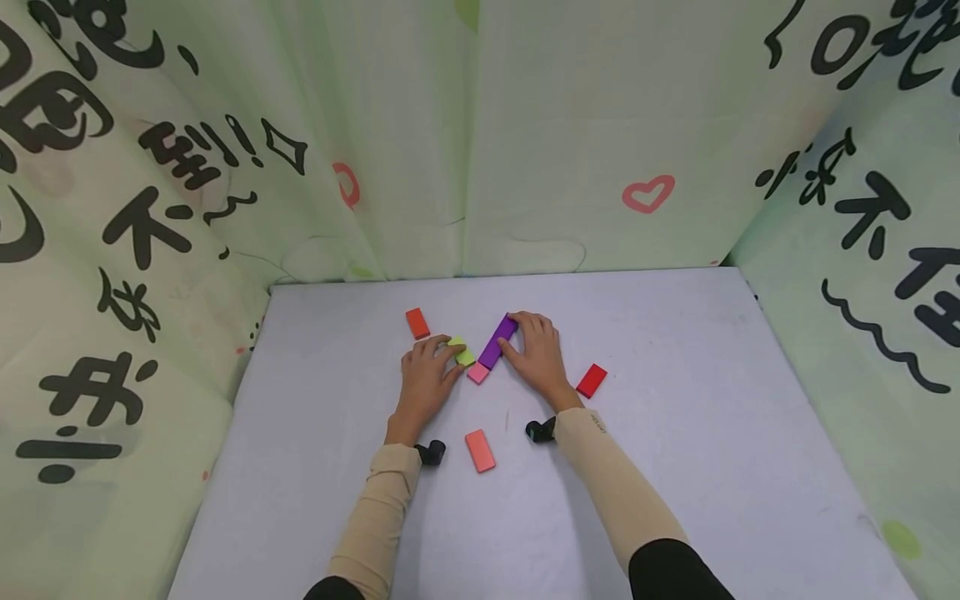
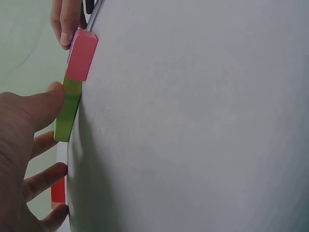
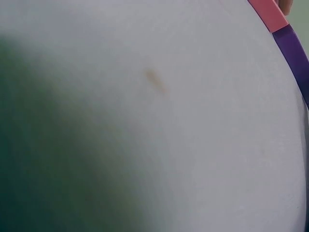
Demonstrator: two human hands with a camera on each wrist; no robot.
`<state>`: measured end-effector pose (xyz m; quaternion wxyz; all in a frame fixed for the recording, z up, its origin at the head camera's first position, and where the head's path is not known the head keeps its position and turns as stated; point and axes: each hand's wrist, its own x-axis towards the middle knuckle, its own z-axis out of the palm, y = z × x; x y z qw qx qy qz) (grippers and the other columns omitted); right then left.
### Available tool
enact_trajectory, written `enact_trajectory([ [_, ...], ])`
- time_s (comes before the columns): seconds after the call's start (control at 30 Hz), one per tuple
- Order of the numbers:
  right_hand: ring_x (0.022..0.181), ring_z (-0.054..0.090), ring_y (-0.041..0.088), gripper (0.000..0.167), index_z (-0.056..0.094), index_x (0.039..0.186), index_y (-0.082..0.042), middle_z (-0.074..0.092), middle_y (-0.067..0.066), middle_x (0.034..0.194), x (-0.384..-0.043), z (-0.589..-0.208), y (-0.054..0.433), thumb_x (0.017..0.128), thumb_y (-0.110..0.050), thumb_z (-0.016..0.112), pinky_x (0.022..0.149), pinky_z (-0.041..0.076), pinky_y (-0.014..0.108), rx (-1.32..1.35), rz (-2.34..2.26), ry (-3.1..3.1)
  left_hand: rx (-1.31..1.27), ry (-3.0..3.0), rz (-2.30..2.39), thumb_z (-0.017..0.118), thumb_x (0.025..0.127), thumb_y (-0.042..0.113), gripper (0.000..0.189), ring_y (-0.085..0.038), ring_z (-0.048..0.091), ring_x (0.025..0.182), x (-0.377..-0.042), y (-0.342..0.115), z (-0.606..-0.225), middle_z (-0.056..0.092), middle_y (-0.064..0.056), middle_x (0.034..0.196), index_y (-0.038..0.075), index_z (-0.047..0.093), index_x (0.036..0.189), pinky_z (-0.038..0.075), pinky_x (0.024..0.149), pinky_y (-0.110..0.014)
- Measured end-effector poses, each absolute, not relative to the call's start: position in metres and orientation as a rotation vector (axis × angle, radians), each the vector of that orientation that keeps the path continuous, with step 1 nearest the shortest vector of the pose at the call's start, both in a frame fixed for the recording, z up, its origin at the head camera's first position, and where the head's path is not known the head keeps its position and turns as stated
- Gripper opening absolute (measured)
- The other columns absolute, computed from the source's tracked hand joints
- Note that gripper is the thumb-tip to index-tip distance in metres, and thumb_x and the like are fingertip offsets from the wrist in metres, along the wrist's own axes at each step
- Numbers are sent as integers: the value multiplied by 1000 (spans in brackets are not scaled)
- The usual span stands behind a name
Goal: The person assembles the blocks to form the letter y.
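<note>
My left hand [image 1: 429, 379] pinches a lime-green block [image 1: 461, 353] between thumb and fingers; the left wrist view shows the thumb on the near side of the green block [image 2: 69, 108]. Its other fingers are spread. The green block's end meets a small pink block [image 1: 477, 372]. That pink block adjoins the lower end of a long purple block [image 1: 498, 342], which lies slanted on the table. My right hand [image 1: 538, 354] holds the purple block, thumb at its side and fingers at its far end. The right wrist view catches only the pink block [image 3: 270, 14] and purple block [image 3: 292, 55] at its edge.
An orange-red block [image 1: 417, 323] lies beyond the left hand, and a red block [image 1: 592, 381] right of the right wrist. Nearer me, between the forearms, is a salmon block [image 1: 480, 451]. The white table [image 1: 337, 517] is enclosed by printed curtains [image 1: 555, 167].
</note>
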<state>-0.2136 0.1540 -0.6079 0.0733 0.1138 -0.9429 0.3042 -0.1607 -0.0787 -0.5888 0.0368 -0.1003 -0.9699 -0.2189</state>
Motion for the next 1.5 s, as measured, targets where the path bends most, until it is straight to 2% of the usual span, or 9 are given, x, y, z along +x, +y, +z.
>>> enact_trajectory([
  [0.87,146,39,35,56,51,149,-15,53,10,153,-213,-608,153,101,-43,64,121,31,56,316,905,-2856,-330,-2974,-675,65,103,39,41,-32,49,139,-159,-79,-587,54,-5,152,28,64,142,39,113,-62],
  [1.13,147,39,35,58,50,150,-14,52,11,153,-214,-609,154,101,-42,64,121,31,56,337,922,-2848,-303,-2907,-773,66,103,29,40,-30,56,134,-166,-91,-584,57,-6,149,24,62,143,47,107,-58],
  [1.27,147,38,35,57,50,150,-14,52,11,154,-215,-610,154,102,-42,64,122,30,56,332,922,-2844,-273,-2818,-855,68,102,25,40,-33,53,136,-173,-101,-584,57,-8,147,19,62,142,47,104,-57],
  [1.5,146,40,36,56,51,148,-14,53,11,152,-214,-611,154,101,-42,64,121,31,57,341,946,-2828,-188,-2697,-1022,68,101,19,46,-35,41,147,-189,-119,-589,51,-11,153,14,57,146,40,111,-63],
])
